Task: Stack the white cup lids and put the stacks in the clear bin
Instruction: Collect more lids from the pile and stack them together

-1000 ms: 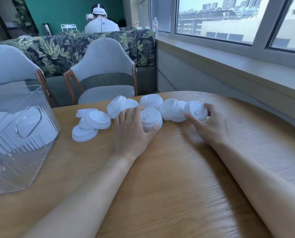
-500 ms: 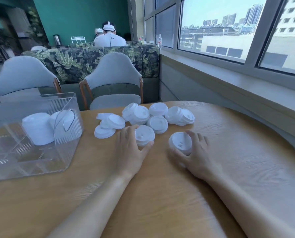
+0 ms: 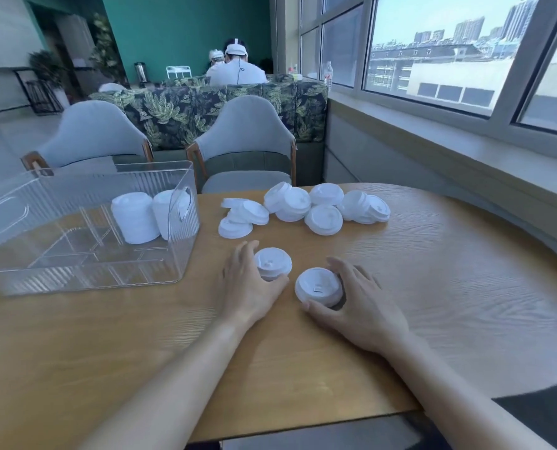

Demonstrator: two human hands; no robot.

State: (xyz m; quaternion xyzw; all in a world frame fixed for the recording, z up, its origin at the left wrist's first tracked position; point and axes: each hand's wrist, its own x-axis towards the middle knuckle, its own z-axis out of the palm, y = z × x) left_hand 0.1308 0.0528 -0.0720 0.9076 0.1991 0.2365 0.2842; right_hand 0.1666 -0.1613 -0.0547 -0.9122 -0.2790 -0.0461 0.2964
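Two short stacks of white cup lids sit near me on the wooden table. My left hand (image 3: 244,287) grips the left stack (image 3: 272,263) from its left side, thumb curled under its near edge. My right hand (image 3: 361,303) grips the right stack (image 3: 317,287), fingers behind it and thumb in front. Several loose white lids (image 3: 306,207) lie in a pile farther back. The clear bin (image 3: 85,271) stands at the left and holds two tall lid stacks (image 3: 134,217) in its far right corner.
The wooden table (image 3: 433,287) curves off at the right, below a window ledge. Two grey chairs (image 3: 244,147) stand behind the far edge, with a leaf-patterned sofa and seated people beyond.
Both hands have drawn their lid stacks toward me, away from the pile. The camera has tilted so more of the bin and table shows.
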